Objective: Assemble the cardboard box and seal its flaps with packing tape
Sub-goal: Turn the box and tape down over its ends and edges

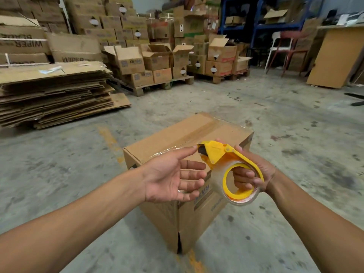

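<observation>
At far left a stack of flattened cardboard sheets (53, 95) lies on the concrete floor (295, 119), ragged-edged and matte brown. Moving right, the left hand (173, 174) hangs over the near top edge of the cardboard box (177, 219), palm up and fingers spread, gripping nothing, its forefinger tip just at the nose of the dispenser. The box stands upright on the floor in the middle of the view, flaps folded shut, with a glossy, slightly wrinkled strip of clear tape (206, 129) running along the top seam. It looks like light, stiff corrugated board that would dent at corners, so it is probably best held by flat palms on opposite walls or pressed down on the flaps. Right of that, the right hand (254, 174) is closed around the yellow tape dispenser (218, 154), fingers threaded through the roll's core and thumb along the curved handle. The dispenser is hard, smooth plastic; its roll of tape (242, 196) is slick, and the loose end is likely clingy and easily creased.
</observation>
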